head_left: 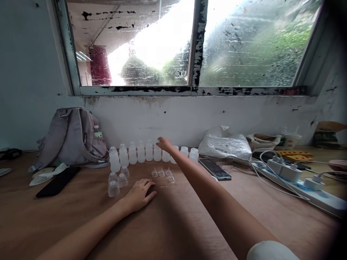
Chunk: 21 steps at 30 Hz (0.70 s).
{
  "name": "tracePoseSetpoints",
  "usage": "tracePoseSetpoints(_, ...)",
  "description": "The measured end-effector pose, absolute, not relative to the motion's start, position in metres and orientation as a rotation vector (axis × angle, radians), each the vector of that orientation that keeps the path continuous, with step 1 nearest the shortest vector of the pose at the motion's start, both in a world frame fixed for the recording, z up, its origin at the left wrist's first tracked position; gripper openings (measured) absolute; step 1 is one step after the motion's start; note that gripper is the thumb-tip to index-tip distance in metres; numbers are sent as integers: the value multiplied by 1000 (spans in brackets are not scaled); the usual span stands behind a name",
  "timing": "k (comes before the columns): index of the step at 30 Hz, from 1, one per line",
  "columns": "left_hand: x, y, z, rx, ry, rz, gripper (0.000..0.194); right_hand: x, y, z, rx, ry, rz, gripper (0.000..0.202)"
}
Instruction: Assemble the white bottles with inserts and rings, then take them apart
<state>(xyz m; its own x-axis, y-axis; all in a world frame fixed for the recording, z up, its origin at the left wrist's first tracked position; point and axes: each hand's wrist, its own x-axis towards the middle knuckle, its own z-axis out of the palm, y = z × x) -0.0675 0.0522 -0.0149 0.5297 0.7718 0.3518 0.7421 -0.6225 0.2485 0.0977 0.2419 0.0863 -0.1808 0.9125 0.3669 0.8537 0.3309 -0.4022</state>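
A row of small translucent baby bottles [132,155] stands along the back of the table. Those on the left have clear tops; the ones on the right, such as the end bottle [193,155], stand without tops. My right hand [163,143] reaches over the row, its fingers pinched on a small clear teat [158,141] at the mouth of one bottle [157,154]. Several clear teats [161,173] lie nearer to me on the table. Flat on the tabletop, fingers spread, my left hand [141,194] rests beside several clear domed caps [114,189].
A grey backpack [72,137] leans on the wall at left, with a black phone [58,181] before it. To the right are another phone [215,169], a silvery plastic bag [226,145] and a power strip [325,198] with chargers and loose cables.
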Motion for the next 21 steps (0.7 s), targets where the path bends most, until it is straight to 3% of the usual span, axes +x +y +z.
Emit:
tracePoseSetpoints(5,-67,52,-14,2699,1343,680,35,98,246,85,-1607,-2031,124,37)
tracePoseSetpoints(13,-67,52,-16,2708,1337,711,34,96,245,79,-1599,-2024,47,30)
tracePoseSetpoints(18,-67,51,-16,2711,1317,725,34,100,228,83,-1484,-2047,-55,41)
tracePoseSetpoints(21,-68,52,-16,2709,1318,722,35,110,199,82,-1327,-2098,-145,29)
